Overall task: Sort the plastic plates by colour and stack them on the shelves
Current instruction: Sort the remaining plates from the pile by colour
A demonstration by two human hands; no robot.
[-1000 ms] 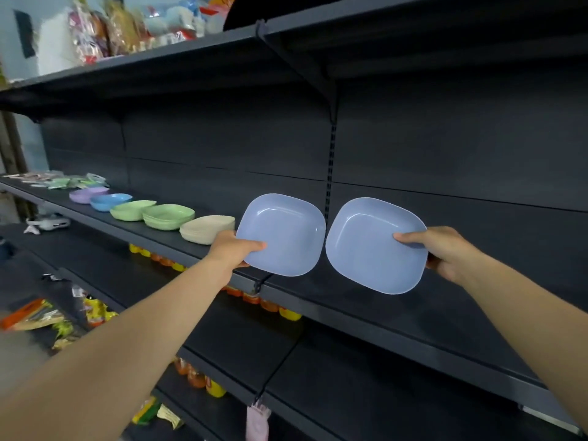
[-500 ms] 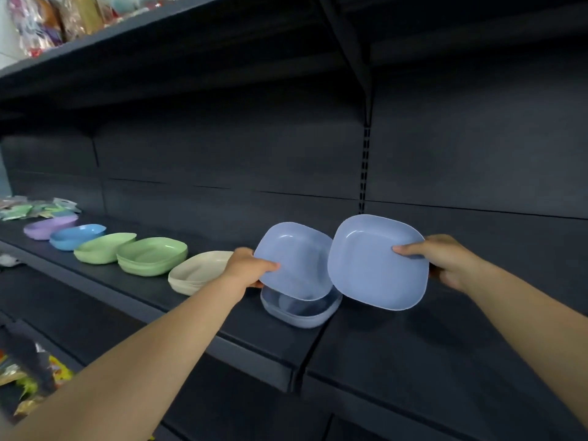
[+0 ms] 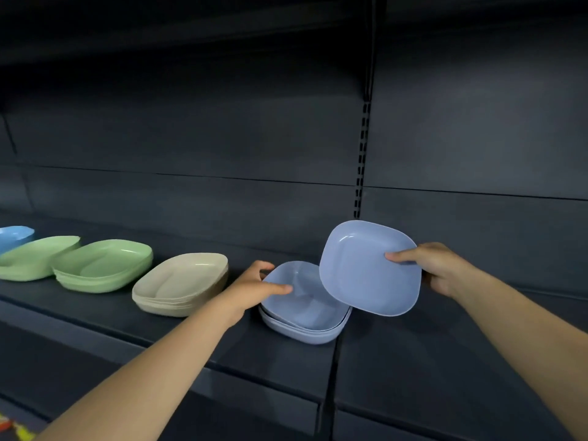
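A dark shelf (image 3: 286,358) is seen running from left to right, split by a seam below an upright slotted post. Directly on it, stacks of plates are set in a row: a bright blue stack (image 3: 14,235) at the far left, two green stacks (image 3: 30,259) (image 3: 105,265), a beige stack (image 3: 181,284) and a pale blue stack (image 3: 305,316) beside the seam.

Periwinkle-blue plates (image 3: 305,313) are sitting beside beige plates (image 3: 181,284), then two light green stacks (image 3: 105,265), then a sky-blue plate (image 3: 14,235), all lying on a dark charcoal shelf (image 3: 286,364).
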